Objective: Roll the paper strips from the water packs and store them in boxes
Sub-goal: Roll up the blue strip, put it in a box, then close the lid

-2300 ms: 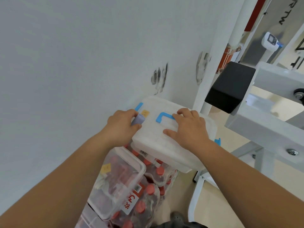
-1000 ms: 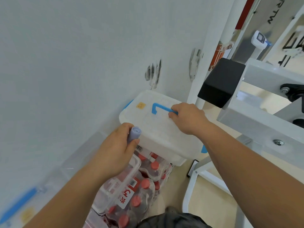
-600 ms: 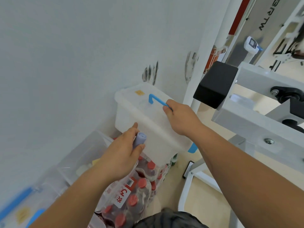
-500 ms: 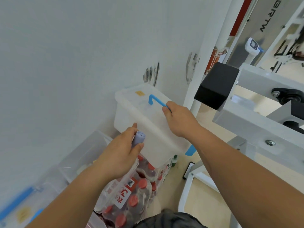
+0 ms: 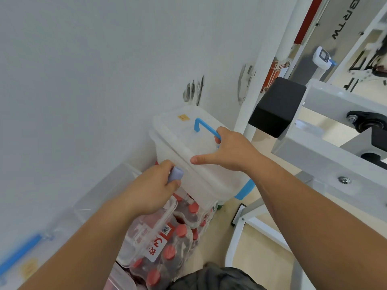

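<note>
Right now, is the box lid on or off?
On. The lid covers the box, and the right hand grips its blue handle. Latched or not: cannot tell.

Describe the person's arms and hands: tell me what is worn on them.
Both are bare. The left hand and right hand wear no gloves and no visible ring. The left forearm and right forearm carry no sleeve, watch or band as far as the frame reaches. Dark grey fabric at the bottom edge may be clothing.
</note>
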{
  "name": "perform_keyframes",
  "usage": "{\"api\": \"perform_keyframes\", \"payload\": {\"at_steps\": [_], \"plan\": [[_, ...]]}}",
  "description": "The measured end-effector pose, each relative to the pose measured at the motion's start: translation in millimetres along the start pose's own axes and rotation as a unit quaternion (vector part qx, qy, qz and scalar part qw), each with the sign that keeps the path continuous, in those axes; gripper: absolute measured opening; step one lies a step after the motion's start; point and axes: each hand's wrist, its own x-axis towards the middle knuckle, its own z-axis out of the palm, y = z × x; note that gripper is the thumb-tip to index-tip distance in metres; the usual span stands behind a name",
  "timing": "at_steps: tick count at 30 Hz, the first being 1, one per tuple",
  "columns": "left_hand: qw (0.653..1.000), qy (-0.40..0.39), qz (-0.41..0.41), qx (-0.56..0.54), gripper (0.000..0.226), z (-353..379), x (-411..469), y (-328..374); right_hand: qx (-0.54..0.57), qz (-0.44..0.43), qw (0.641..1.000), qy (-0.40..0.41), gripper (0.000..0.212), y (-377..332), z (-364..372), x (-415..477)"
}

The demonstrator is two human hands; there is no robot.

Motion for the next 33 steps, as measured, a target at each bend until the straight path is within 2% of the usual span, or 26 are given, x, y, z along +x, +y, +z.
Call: {"api": "perform_keyframes", "payload": {"at_steps": [4, 7, 10, 15, 17, 19, 21, 23, 29, 33], "plan": [[0.990, 0.092, 0.078, 0.066, 0.011, -9, -11, 10, -0.005, 0.007, 1.000, 0.006, 0.086, 2, -1, 0], [0.987, 0.046, 0.118, 0.094, 0.015, -6, -13, 14, -0.028, 0.017, 0.999, 0.021, 0.094, 5, -4, 0], [0.985, 0.006, 0.105, 0.135, 0.015, -2, -12, 13, -0.069, 0.011, 0.997, 0.042, 0.104, 9, -9, -2], [0.991, 0.008, 0.079, 0.104, 0.038, 0, -18, 15, -0.105, -0.003, 0.992, 0.066, 0.090, 12, -17, -13], [0.995, 0.028, 0.077, 0.057, 0.035, -7, -25, 16, -0.105, -0.012, 0.992, 0.064, 0.089, 11, -20, -18], [0.995, 0.060, 0.081, 0.000, 0.018, -19, -35, 15, -0.111, -0.037, 0.992, 0.056, 0.086, 7, -26, -22], [0.988, 0.120, 0.085, -0.054, 0.010, -36, -48, 15, -0.126, -0.080, 0.988, 0.044, 0.082, 1, -33, -28], [0.975, 0.186, 0.077, -0.093, 0.011, -55, -63, 16, -0.139, -0.132, 0.981, 0.023, 0.081, -10, -39, -34], [0.945, 0.305, 0.024, -0.113, 0.011, -87, -104, 9, -0.153, -0.279, 0.946, -0.060, 0.084, -64, -29, -44], [0.937, 0.324, -0.042, -0.121, 0.008, -85, -137, -4, -0.180, -0.304, 0.928, -0.114, 0.077, -91, -19, -49]]}}
